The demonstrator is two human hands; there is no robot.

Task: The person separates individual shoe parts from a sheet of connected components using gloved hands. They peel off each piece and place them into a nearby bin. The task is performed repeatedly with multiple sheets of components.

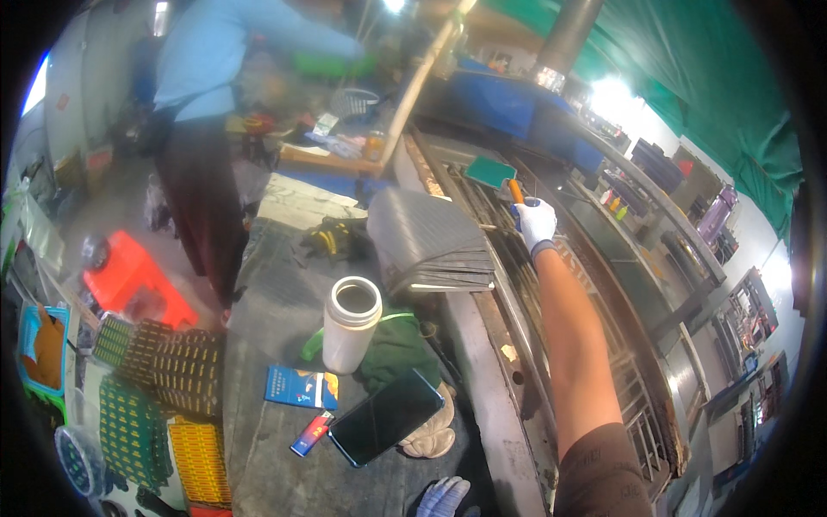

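One gloved right hand [536, 222] clenches an orange-handled scraper [491, 172] at arm's reach, blade flat on the grill [551, 302] beyond it; the left hand is out of sight.

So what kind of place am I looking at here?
Probably an outdoor cooking stall or workshop under a green tarp. The gloved right hand holds a scraper over a long metal grill with a flue pipe above, and a cluttered workbench stands beside it.
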